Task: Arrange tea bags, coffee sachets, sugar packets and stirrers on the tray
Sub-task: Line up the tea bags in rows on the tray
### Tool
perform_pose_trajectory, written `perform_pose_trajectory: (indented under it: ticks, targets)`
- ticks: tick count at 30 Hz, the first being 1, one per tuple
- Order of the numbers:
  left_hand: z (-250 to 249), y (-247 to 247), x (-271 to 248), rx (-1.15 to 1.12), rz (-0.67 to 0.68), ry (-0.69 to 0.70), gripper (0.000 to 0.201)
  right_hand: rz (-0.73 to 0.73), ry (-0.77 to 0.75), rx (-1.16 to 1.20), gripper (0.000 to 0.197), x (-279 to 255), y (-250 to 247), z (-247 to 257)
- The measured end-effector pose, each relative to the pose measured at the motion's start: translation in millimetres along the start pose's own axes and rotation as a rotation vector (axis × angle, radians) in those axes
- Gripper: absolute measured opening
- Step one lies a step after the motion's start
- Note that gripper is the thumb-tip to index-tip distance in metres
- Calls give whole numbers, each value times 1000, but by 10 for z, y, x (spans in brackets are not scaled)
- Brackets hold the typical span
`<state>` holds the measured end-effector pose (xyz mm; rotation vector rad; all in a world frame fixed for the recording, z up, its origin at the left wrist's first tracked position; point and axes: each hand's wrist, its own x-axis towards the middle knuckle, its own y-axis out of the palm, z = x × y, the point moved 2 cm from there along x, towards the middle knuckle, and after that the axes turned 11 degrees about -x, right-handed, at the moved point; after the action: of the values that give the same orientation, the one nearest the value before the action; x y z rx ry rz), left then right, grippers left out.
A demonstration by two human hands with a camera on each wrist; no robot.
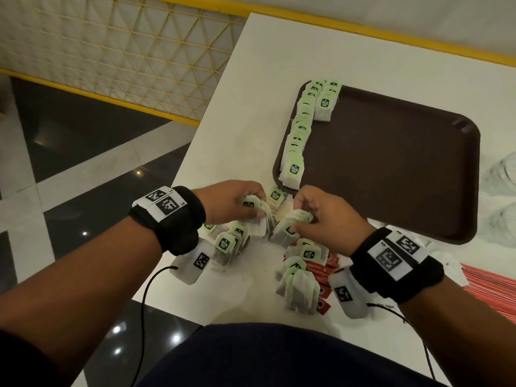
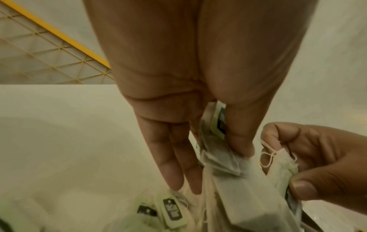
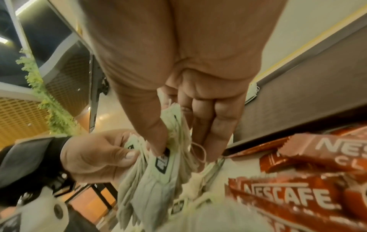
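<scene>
My left hand (image 1: 245, 203) pinches a bundle of tea bags (image 1: 258, 219) with green tags, just off the near left corner of the brown tray (image 1: 391, 169). My right hand (image 1: 312, 216) grips a second bundle of tea bags (image 1: 287, 227) beside it; the two bundles touch. In the left wrist view the thumb (image 2: 240, 138) presses the bags (image 2: 224, 157) against the fingers. A row of tea bags (image 1: 300, 132) lies along the tray's left edge. Loose tea bags (image 1: 300, 283) and red coffee sachets (image 3: 288, 193) lie on the white table (image 1: 251, 107) under my hands.
A bunch of red stirrers (image 1: 491, 289) lies at the table's right front. Clear plastic wrapping (image 1: 499, 177) sits right of the tray. The table's left edge drops to a dark tiled floor (image 1: 69, 163), and a yellow lattice railing (image 1: 125, 51) stands behind.
</scene>
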<state>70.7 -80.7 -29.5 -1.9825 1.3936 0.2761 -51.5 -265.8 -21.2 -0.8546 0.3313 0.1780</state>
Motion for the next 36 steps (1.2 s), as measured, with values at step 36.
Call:
perform_pose_trajectory:
  ticks: [36]
  targets:
    - [-451,-68,496,-1085,-178,-24,24,-192,-23,727,26,537,-448,35]
